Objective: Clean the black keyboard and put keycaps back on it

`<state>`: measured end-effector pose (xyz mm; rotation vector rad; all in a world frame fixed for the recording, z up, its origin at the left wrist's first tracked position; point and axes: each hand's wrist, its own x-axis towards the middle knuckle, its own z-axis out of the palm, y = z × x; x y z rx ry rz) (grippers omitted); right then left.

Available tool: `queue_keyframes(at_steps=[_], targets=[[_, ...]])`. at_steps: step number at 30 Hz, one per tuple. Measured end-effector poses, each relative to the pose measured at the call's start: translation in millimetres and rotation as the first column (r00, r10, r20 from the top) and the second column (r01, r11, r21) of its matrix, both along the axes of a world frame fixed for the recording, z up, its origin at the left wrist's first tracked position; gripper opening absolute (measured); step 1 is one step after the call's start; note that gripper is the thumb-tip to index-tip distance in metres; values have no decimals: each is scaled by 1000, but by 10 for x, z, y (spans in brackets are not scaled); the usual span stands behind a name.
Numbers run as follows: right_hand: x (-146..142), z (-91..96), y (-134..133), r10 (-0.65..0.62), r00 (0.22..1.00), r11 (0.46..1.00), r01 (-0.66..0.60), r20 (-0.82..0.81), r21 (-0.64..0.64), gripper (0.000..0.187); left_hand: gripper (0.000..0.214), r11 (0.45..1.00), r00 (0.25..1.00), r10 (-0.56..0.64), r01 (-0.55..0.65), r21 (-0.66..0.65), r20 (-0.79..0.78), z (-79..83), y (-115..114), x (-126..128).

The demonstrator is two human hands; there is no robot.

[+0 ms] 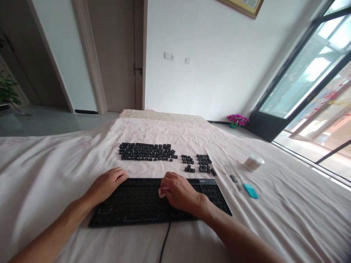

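A black keyboard [131,204] with its keycaps off lies on the pink-white cloth, its cable [165,241] running toward me. My left hand [113,180] grips its far left corner, with the fingers curled over the edge. Over the middle of the board, my right hand [177,188] is closed on a small crumpled pink cloth [162,191], which shows between thumb and fingers and is pressed to the key bed. Beyond the board, removed black keycaps [146,151] are laid out in rows. Smaller groups of keycaps [203,162] sit to their right.
Right of the keyboard lie a teal brush-like tool [251,191], thin metal tools [238,183] and a clear round tub of cotton swabs [253,162]. The cloth-covered surface [287,204] is wrinkled. Behind are a wall, a door [115,54] and pink flowers [237,119].
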<state>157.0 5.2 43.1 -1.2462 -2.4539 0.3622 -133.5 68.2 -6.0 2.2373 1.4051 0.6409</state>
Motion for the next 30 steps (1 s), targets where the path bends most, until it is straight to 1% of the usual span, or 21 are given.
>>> queue_keyframes(at_steps=[3,6,7,8,9,10,11,12,13,14,16,19,25,30], targets=[[161,122,-12,9,1000,998,-7,29,-62,10,35,1000,999,14,-14,-24,30,2,-3,2],[387,237,140,30,999,988,-35,-37,-150,36,34,998,998,41,-39,-40,52,-4,2,-2],[486,260,241,-3,997,982,-12,-81,-187,35,35,998,997,50,-47,-48,60,-7,6,-5],[597,274,365,-60,991,977,33,-123,-211,29,35,997,996,58,-54,-57,68,-9,11,-9],[714,277,507,-139,979,973,107,-150,-203,25,36,996,995,65,-60,-67,74,-12,15,-14],[833,272,659,-238,959,963,212,-153,-167,23,37,995,995,70,-63,-79,78,-14,21,-19],[948,260,814,-340,933,937,325,-116,-129,24,38,994,994,73,-66,-91,80,-16,26,-24],[1050,242,963,-443,895,895,438,-53,-89,24,39,993,994,77,-69,-100,82,-18,31,-28],[1136,221,1099,-521,853,851,522,32,-59,25,39,992,993,81,-71,-108,84,-21,37,-32],[1201,198,1217,-543,837,836,546,67,-53,25,39,991,992,85,-74,-113,90,-25,44,-35],[1268,147,1390,-546,829,830,555,118,-53,21,39,990,990,91,-78,-117,110,-37,60,-39],[1252,72,1519,-518,837,843,534,176,-65,18,39,989,986,99,-84,-122,131,-57,84,-42],[1178,-37,1614,-476,835,860,508,277,-51,19,40,988,990,103,-91,-122,93,-48,88,-37],[1163,-81,1626,-450,819,877,480,355,4,19,38,989,991,101,-90,-121,89,-37,91,-31]])
